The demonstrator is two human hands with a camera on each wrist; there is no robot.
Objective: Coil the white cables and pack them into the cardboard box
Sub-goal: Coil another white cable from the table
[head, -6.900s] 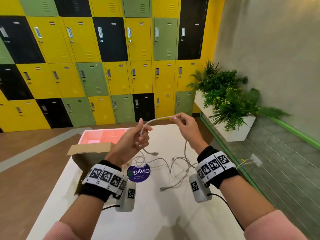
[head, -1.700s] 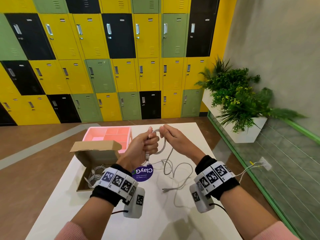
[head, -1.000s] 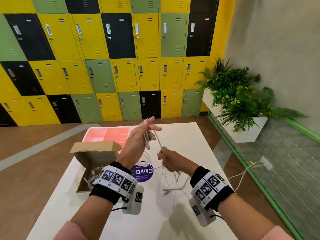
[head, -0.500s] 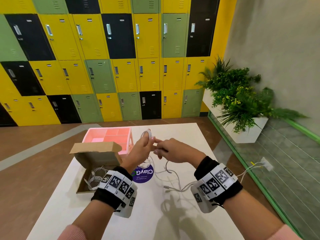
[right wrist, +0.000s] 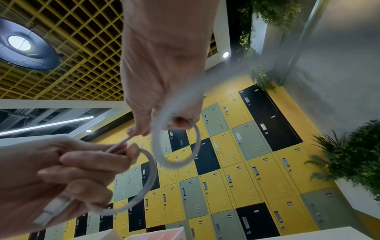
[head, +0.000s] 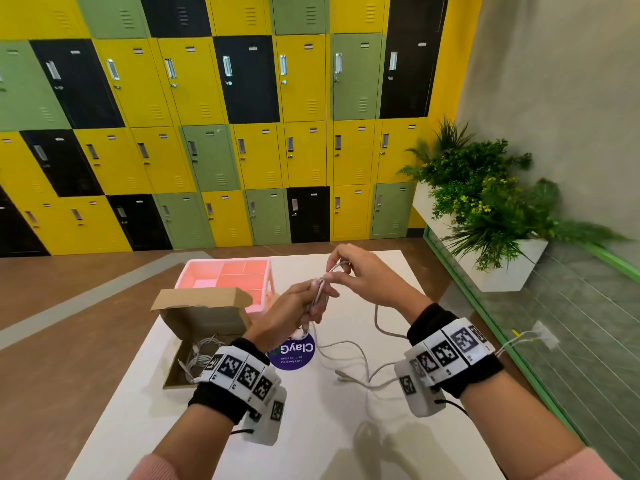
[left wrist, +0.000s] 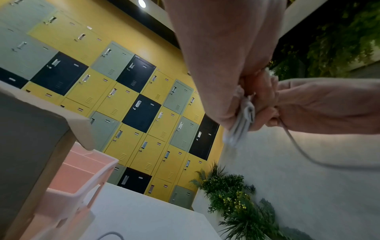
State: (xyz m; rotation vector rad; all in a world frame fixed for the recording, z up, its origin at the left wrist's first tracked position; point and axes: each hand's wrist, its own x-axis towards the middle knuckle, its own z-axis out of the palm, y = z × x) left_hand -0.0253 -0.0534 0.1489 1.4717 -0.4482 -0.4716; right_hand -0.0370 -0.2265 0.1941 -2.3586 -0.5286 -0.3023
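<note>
Above the white table, my left hand grips a small bundle of coiled white cable. My right hand is just right of it and pinches a fresh loop of the same cable. In the right wrist view that loop curves below my right fingertips, beside the coil in my left hand. The cable's loose tail lies on the table. The open cardboard box stands at the left with a coiled white cable inside.
A pink compartment tray sits behind the box. A purple round sticker lies on the table under my left hand. Right of the table are a green rail and a white planter. Lockers line the far wall.
My right hand dropped down the cable a second ago, then came back up to my left hand. It now holds a new loop against the bundle. Less cable lies loose on the table.
</note>
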